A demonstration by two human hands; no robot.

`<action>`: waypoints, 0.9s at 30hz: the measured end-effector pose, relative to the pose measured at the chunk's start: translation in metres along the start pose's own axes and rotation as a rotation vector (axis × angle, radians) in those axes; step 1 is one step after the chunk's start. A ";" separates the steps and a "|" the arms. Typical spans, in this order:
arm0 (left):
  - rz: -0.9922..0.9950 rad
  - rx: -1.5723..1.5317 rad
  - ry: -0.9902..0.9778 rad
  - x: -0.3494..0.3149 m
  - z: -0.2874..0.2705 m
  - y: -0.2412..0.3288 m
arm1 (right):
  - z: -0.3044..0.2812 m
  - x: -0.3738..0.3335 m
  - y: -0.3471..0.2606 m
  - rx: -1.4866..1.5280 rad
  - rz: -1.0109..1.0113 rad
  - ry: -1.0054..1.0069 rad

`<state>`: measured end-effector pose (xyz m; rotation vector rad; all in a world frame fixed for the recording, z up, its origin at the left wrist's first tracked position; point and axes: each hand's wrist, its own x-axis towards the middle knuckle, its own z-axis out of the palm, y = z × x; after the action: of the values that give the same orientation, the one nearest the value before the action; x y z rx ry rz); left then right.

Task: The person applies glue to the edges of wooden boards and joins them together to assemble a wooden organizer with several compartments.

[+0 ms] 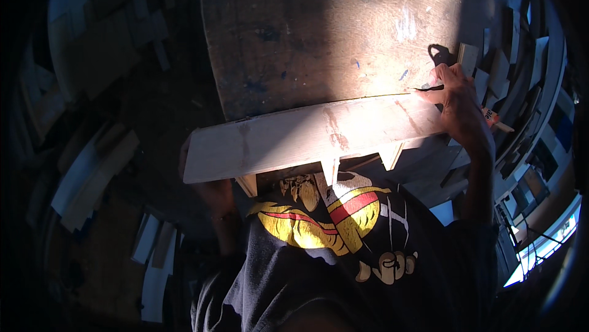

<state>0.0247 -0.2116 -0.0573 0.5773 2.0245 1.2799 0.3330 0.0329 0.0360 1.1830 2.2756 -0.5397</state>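
A long pale wooden board (300, 135) with brownish streaks is tilted up in front of my chest, its far edge by the workbench. Several short wooden pieces (330, 171) stick out from under its near side. My left hand (184, 157) is wrapped round the board's left end, mostly in shadow, with the palm and thumb hidden behind the wood. At the right end, my right hand (457, 99) bends its fingers at the far corner, one fingertip against the edge. What lies beneath those fingers is partly hidden.
A worn wooden workbench (331, 37) extends ahead, half sunlit. Wood offcuts (500, 74) crowd the right side, with an orange-labelled item (491, 117) beside my right wrist. Stacked boards (92, 178) lie in shadow at left. Cables (537, 249) hang at lower right.
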 end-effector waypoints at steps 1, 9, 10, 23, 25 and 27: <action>-0.050 -0.040 0.027 -0.004 0.000 0.001 | 0.000 0.002 0.003 0.005 0.010 -0.010; -0.053 -0.048 0.034 -0.009 -0.001 0.003 | -0.005 0.007 0.004 0.047 -0.112 0.004; -0.085 -0.077 0.033 -0.006 -0.001 0.004 | -0.009 0.004 0.000 0.054 -0.086 -0.024; -0.057 -0.017 0.032 -0.012 -0.012 -0.007 | -0.003 0.024 -0.064 0.200 -0.329 -0.066; -0.043 -0.034 0.045 -0.013 -0.012 -0.009 | 0.003 0.023 -0.064 0.209 -0.355 -0.044; -0.033 -0.049 0.066 -0.017 -0.012 -0.011 | -0.001 0.024 -0.062 0.164 -0.323 -0.067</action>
<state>0.0271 -0.2347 -0.0589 0.4834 2.0413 1.3411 0.2695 0.0157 0.0289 0.8556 2.4151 -0.8872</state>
